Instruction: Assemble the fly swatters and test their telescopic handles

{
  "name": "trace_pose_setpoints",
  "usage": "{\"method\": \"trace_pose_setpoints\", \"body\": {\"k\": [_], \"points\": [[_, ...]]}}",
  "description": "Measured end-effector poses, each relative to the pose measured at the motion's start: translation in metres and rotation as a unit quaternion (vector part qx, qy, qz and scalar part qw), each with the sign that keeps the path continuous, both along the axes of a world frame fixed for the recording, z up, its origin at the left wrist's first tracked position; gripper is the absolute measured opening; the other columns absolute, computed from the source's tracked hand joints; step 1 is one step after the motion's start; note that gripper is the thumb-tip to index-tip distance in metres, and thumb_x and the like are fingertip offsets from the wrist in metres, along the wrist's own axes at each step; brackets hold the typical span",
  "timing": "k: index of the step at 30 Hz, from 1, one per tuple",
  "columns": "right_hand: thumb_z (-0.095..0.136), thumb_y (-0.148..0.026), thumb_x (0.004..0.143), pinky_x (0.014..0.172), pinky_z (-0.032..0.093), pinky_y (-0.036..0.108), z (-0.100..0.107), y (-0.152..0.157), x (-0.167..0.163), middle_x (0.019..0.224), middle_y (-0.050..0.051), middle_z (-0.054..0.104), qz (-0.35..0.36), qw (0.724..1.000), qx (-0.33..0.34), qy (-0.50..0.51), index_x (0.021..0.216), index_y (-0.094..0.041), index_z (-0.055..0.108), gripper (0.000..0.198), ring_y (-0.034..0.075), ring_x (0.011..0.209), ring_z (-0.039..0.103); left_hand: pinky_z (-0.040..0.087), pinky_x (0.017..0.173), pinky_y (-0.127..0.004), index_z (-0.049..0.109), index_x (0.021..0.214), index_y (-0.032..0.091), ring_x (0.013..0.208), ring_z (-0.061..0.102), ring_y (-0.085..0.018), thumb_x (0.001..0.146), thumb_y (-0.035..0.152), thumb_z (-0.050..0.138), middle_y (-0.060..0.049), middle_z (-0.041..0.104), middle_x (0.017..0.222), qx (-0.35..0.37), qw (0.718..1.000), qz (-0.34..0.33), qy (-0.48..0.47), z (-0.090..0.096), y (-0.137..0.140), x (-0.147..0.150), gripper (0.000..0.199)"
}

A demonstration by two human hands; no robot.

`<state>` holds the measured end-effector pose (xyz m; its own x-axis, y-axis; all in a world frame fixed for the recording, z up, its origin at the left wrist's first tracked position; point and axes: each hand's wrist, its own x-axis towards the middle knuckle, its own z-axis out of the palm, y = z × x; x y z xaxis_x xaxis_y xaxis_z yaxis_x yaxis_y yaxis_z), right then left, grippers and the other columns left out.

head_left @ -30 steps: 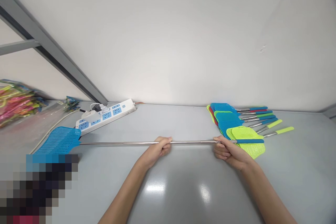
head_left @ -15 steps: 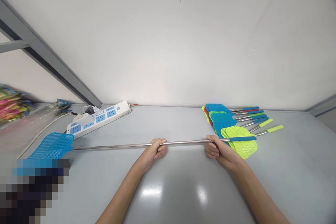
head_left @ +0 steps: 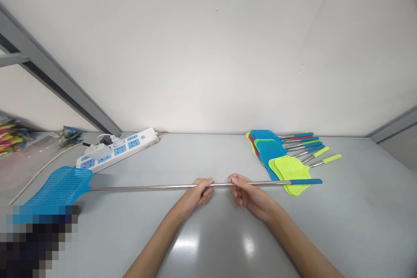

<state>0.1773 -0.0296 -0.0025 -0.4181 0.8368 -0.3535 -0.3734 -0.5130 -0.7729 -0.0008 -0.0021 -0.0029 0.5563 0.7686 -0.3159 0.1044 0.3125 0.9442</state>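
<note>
A blue fly swatter [head_left: 67, 186] with a long, extended metal rod lies sideways across my view, its mesh head at the left and its blue grip at the right. My left hand [head_left: 199, 193] is closed round the middle of the rod. A short way to its right, my right hand [head_left: 246, 192] pinches the same rod between thumb and fingers. Behind the blue grip lies a pile of fly swatters [head_left: 273, 154] in blue, yellow-green and red, with short rods and their handles pointing right. The swatter's grip passes over the front yellow-green head.
A white power strip [head_left: 119, 150] with plugs and cables lies at the back left. Beyond it are colourful plastic packets [head_left: 14, 134] and a clear bag. A grey metal post [head_left: 65, 76] rises at the left, and a pale wall closes off the grey table's back.
My right hand has slid left along the rod, away from the blue grip and closer to my left hand. The view has shifted slightly.
</note>
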Motion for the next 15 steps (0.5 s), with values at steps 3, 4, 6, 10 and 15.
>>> {"method": "trace_pose_setpoints", "body": {"k": [3, 4, 6, 10, 15], "points": [[0.052, -0.038, 0.071, 0.046, 0.028, 0.019, -0.001, -0.0017, -0.0069, 0.059, -0.003, 0.044, -0.013, 0.999, -0.008, 0.029, 0.079, -0.019, 0.049, 0.02, 0.006, 0.047, 0.039, 0.015, 0.043, -0.024, 0.024, 0.047, 0.019, 0.04, 0.016, -0.007, 0.079, 0.04, 0.028, 0.006, 0.021, 0.038, 0.008, 1.0, -0.005, 0.009, -0.0004, -0.0004, -0.0001, 0.039], [0.052, -0.037, 0.071, 0.047, 0.028, 0.019, -0.001, -0.0021, -0.0082, 0.06, -0.003, 0.045, -0.016, 0.999, -0.01, 0.037, 0.079, -0.019, 0.05, 0.019, 0.007, 0.049, 0.04, 0.015, 0.043, -0.025, 0.024, 0.047, 0.019, 0.039, 0.016, -0.007, 0.079, 0.041, 0.028, 0.006, 0.02, 0.038, 0.012, 1.0, -0.006, 0.01, -0.0007, -0.0006, -0.0001, 0.039], [0.051, -0.036, 0.072, 0.049, 0.029, 0.019, -0.0012, -0.0024, -0.0097, 0.061, -0.002, 0.045, -0.016, 0.999, -0.015, 0.05, 0.079, -0.019, 0.051, 0.018, 0.007, 0.051, 0.041, 0.014, 0.043, -0.025, 0.025, 0.047, 0.019, 0.039, 0.016, -0.008, 0.079, 0.041, 0.027, 0.006, 0.02, 0.039, 0.018, 1.0, -0.008, 0.013, -0.001, -0.0013, 0.0001, 0.039], [0.049, -0.035, 0.073, 0.052, 0.032, 0.021, -0.0025, -0.0019, -0.0098, 0.064, 0.0, 0.048, -0.011, 0.997, -0.02, 0.067, 0.075, -0.018, 0.051, 0.017, 0.009, 0.056, 0.043, 0.015, 0.043, -0.025, 0.026, 0.048, 0.019, 0.04, 0.017, -0.008, 0.079, 0.043, 0.027, 0.006, 0.02, 0.041, 0.024, 0.999, -0.011, 0.026, 0.0012, -0.0035, 0.0003, 0.04], [0.041, -0.038, 0.077, 0.058, 0.033, 0.024, -0.0039, -0.0001, -0.0046, 0.064, 0.003, 0.051, -0.016, 0.998, -0.013, 0.067, 0.071, -0.017, 0.049, 0.023, 0.012, 0.061, 0.046, 0.017, 0.044, -0.023, 0.033, 0.051, 0.018, 0.041, 0.021, -0.008, 0.078, 0.044, 0.032, 0.006, 0.026, 0.041, 0.045, 0.998, 0.004, 0.04, 0.0034, -0.0062, 0.0005, 0.037]]}}
